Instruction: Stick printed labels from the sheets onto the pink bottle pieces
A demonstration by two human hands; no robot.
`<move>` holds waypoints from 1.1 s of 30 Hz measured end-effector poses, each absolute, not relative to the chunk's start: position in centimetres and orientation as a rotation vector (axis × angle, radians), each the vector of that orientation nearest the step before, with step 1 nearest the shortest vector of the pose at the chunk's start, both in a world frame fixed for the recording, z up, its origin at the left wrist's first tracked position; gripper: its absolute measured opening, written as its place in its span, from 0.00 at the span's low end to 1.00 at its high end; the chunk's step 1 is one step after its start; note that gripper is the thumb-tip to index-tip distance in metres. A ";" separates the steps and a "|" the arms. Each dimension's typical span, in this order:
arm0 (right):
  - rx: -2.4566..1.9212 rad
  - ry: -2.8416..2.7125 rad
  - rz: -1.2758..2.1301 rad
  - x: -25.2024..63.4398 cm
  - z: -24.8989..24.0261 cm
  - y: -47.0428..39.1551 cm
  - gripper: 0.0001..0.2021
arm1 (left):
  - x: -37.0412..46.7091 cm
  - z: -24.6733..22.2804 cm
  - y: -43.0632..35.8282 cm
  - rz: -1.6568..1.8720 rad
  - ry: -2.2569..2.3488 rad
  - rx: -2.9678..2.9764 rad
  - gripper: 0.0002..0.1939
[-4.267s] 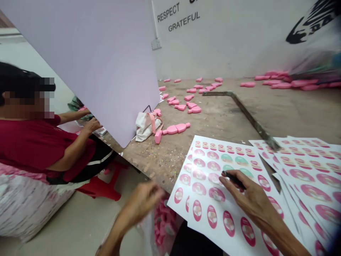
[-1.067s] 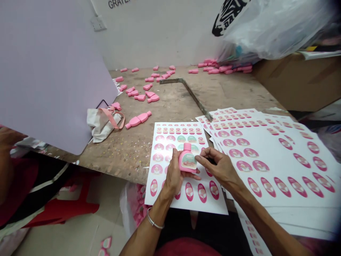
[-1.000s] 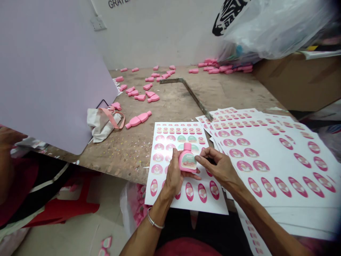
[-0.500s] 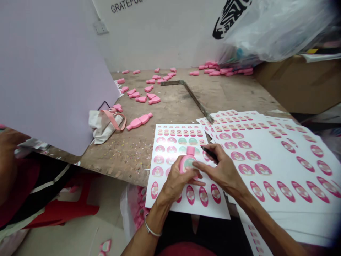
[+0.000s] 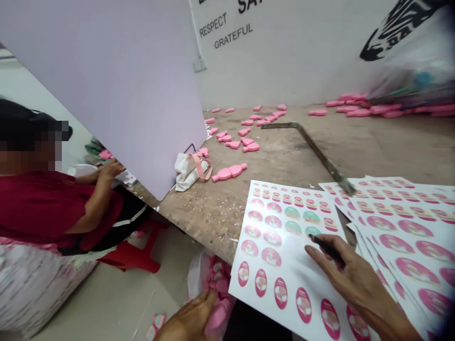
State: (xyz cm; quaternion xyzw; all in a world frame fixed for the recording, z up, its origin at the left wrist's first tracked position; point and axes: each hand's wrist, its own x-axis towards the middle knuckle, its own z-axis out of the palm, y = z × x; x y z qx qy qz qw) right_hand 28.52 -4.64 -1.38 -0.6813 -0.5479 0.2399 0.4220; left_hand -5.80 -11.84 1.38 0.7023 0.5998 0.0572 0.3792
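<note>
My left hand is low at the mouth of a plastic bag of pink bottle-shaped pieces, beside the table edge; its fingertips lie against a pink piece, and whether they grip it is unclear. A dark, thin tool is held in my right hand, its tip over a green label on the white sticker sheet. The sheet has pink and green round labels, and pink ovals along its near side.
More sticker sheets overlap at the right. A bent metal bar lies behind them. Pink pieces and a white pouch are on the table. A person in red sits left, beyond a lilac board.
My left hand has left the sheet and moved down to the bag; the pink bottle is no longer over the sheet. My right hand keeps the tool. The view has swung left.
</note>
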 end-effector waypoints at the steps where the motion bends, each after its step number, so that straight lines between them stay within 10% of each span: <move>1: -1.706 -1.386 0.592 28.2 -1.2 -4.6 0.25 | -5.5 2.1 -10.5 0.105 1.509 1.843 0.20; 13: -1.790 -1.278 0.575 30.7 -2.9 -6.9 0.22 | -0.7 3.3 18.0 0.811 1.901 2.314 0.14; 33: -1.213 -1.388 1.388 24.0 -0.1 -9.1 0.18 | 9.1 0.7 -5.7 0.932 0.940 1.159 0.20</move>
